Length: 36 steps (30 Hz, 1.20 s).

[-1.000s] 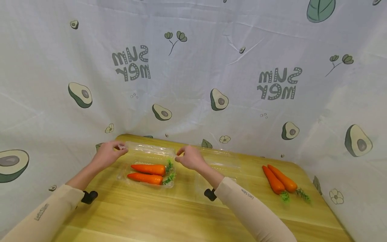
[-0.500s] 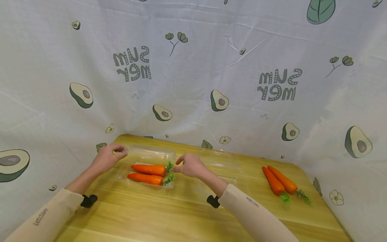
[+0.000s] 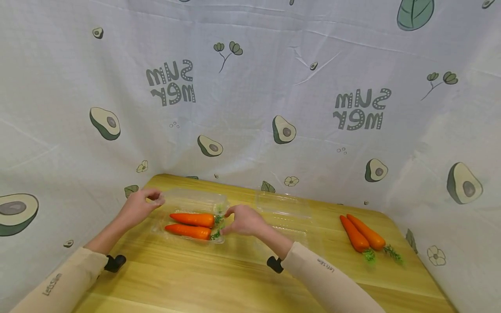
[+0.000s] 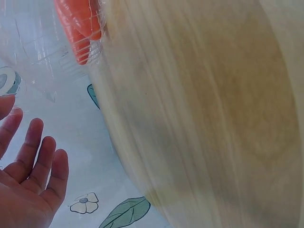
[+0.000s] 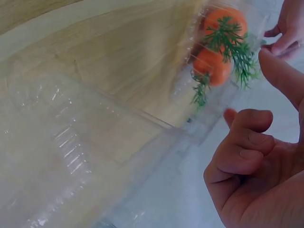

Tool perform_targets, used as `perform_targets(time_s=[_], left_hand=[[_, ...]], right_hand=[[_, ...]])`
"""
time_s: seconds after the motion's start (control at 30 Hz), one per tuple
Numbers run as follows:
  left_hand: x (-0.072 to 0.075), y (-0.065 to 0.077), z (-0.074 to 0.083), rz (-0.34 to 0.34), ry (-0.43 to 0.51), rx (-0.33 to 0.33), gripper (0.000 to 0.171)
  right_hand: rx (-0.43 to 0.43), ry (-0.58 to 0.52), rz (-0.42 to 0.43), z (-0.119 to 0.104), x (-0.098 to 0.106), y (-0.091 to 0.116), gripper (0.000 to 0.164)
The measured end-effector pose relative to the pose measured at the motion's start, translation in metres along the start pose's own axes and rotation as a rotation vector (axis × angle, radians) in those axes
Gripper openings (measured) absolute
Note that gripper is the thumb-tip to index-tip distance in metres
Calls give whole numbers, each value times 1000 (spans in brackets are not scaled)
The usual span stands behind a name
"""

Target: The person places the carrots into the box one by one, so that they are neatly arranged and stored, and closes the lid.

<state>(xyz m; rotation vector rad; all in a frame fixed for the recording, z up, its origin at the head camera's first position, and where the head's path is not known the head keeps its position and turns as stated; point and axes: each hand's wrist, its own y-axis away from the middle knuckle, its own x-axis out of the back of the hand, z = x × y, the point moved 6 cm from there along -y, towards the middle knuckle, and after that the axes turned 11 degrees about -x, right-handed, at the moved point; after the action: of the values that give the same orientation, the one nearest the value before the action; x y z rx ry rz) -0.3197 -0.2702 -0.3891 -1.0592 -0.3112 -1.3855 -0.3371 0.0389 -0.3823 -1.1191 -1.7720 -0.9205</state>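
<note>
Two orange carrots (image 3: 189,231) with green tops lie side by side in a transparent plastic clamshell box (image 3: 157,229). Its hinged lid (image 3: 194,197) slants over the back of the box, partly raised. At the lid's left corner, my left hand (image 3: 138,206) pinches the edge between thumb and forefinger; the other fingers hang loosely in the left wrist view. My right hand (image 3: 247,221) is at the box's right end, thumb and forefinger spread apart around the leafy tops (image 5: 230,45). In the right wrist view its other fingers are loosely curled with nothing in them.
A second transparent clamshell box (image 3: 283,205) stands opened to the right, partly behind my right forearm. Two more carrots (image 3: 360,234) lie on the wooden table (image 3: 188,278) at the far right. A printed curtain (image 3: 250,87) hangs behind and beside the table.
The lid has tilted lower toward the carrots, with my left hand lowered slightly along with it. My right hand has moved down from the lid's right corner to the leafy tops, its thumb and forefinger spreading.
</note>
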Motion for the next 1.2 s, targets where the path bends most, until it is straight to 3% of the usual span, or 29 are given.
perform_targets(time_s=[0.3,0.63,1.2], left_hand=[[-4,2,-1,2,20,-2,43],[-6,8,-4,-23,36,-10,43],[-10,17,-5,-28,35,-109,28]], right_hand=[[-28,64,65,0,-1,2,55],[-90,19,80,5,-2,1,60],[-45,-4,62,6,-5,0,30]])
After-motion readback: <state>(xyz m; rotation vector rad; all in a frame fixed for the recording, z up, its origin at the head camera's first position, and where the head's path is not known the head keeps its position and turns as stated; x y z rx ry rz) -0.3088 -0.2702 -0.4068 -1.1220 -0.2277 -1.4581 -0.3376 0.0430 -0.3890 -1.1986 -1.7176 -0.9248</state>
